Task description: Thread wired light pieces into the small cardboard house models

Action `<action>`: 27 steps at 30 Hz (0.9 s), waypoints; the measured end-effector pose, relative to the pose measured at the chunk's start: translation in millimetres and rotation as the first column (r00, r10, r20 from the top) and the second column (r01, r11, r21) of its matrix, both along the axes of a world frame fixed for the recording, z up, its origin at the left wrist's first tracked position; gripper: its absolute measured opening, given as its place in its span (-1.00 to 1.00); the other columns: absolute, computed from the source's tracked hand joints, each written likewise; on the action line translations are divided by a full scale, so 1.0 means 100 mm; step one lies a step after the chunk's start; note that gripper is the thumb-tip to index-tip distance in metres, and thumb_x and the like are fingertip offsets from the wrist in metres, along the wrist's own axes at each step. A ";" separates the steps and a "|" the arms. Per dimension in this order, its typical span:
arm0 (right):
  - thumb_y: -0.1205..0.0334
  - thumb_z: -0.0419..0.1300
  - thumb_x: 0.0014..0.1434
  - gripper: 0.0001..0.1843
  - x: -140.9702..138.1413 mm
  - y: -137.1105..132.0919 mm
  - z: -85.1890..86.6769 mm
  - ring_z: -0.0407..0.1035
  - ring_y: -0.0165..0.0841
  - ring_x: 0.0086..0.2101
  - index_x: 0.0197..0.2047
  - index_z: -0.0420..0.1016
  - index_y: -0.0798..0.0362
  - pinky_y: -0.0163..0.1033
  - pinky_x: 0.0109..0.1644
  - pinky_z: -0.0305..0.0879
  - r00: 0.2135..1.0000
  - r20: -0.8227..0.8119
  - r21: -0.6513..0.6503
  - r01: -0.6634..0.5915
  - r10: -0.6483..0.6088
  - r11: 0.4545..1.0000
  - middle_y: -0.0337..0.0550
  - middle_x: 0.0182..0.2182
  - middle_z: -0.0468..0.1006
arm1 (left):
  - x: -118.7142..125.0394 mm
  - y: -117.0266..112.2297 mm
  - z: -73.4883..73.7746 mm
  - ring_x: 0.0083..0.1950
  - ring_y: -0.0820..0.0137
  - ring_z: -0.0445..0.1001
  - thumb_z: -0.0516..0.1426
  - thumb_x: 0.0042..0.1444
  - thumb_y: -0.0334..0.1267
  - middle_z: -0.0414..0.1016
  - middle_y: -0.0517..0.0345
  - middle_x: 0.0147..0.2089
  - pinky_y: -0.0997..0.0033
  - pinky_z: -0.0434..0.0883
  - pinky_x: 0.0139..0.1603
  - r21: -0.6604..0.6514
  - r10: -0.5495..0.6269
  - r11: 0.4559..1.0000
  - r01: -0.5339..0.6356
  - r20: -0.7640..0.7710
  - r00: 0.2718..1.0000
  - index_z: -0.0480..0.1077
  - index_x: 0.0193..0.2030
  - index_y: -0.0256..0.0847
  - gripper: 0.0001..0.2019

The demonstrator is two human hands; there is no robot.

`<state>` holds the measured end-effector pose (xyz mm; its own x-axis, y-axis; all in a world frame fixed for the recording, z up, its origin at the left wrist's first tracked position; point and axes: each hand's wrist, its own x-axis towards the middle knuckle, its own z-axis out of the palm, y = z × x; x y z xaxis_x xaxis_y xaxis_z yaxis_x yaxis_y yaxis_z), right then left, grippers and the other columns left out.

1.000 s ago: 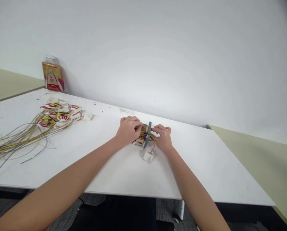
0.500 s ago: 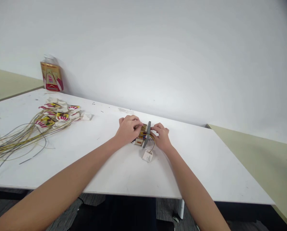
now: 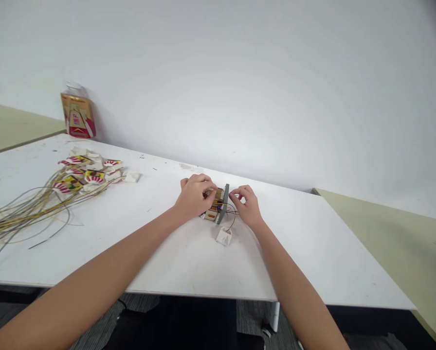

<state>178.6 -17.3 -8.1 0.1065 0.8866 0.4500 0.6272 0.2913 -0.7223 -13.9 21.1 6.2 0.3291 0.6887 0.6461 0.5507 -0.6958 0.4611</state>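
Note:
My left hand (image 3: 196,197) is closed at the left side of a small electronic assembly (image 3: 213,206) with brown and yellow parts and a grey upright panel (image 3: 223,204). Its fingertips lie over the parts and hide some of them. On the panel's other side, my right hand (image 3: 247,204) pinches thumb and forefinger together, close to the panel; what is between them is too small to make out. Thin wires come out past the panel beneath the right fingers. One runs down to a small white block (image 3: 224,236) lying on the table in front.
At the left of the white table (image 3: 189,272) lies a pile of white pieces with yellow and red-striped labels (image 3: 94,177). Long yellow and grey wires (image 3: 24,214) trail from it to the left edge. A gold and red bottle (image 3: 78,114) stands by the wall.
My right hand has drawn slightly right, away from the panel, its fingers now in a pinch. The wire arching over the panel looks thinner. My left hand stays almost in place.

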 end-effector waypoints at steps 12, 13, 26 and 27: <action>0.09 0.15 0.18 -0.82 -0.02 -0.01 0.04 0.23 -0.41 -0.29 -0.32 0.41 0.03 -0.24 -0.22 0.24 0.955 -0.296 0.185 0.067 -0.009 0.980 -0.19 -0.28 0.29 | -0.02 -0.09 0.07 -0.08 0.32 0.41 0.06 0.20 -0.19 0.50 0.14 -0.11 0.14 0.09 -0.01 0.000 -0.086 0.996 0.087 -0.089 0.992 0.47 -0.18 -0.10 -0.82; 0.09 0.16 0.18 -0.82 -0.02 -0.02 0.04 0.22 -0.41 -0.30 -0.33 0.40 0.03 -0.25 -0.22 0.23 0.946 -0.321 0.187 0.032 0.031 0.982 -0.20 -0.29 0.29 | -0.02 -0.09 0.07 -0.08 0.32 0.41 0.05 0.21 -0.19 0.50 0.13 -0.10 0.14 0.09 -0.02 0.020 -0.090 0.995 0.093 -0.102 0.991 0.46 -0.16 -0.11 -0.81; 0.12 0.19 0.20 -0.86 -0.17 -0.11 0.07 0.26 -0.39 -0.28 -0.31 0.48 -0.01 -0.21 -0.19 0.30 0.924 -0.243 0.195 -0.253 0.296 0.948 -0.18 -0.32 0.30 | 0.02 -0.15 0.10 -0.09 0.35 0.41 -0.02 0.32 -0.24 0.51 0.12 -0.11 0.20 0.08 -0.15 0.109 -0.224 0.967 0.232 -0.078 0.971 0.48 -0.25 -0.12 -0.75; 0.13 0.19 0.20 -0.87 -0.16 -0.10 0.07 0.26 -0.39 -0.29 -0.31 0.48 -0.01 -0.21 -0.19 0.30 0.925 -0.239 0.199 -0.252 0.296 0.947 -0.18 -0.32 0.30 | 0.03 -0.15 0.10 -0.09 0.35 0.41 -0.02 0.31 -0.24 0.51 0.12 -0.11 0.19 0.07 -0.15 0.110 -0.229 0.965 0.237 -0.078 0.970 0.48 -0.27 -0.13 -0.75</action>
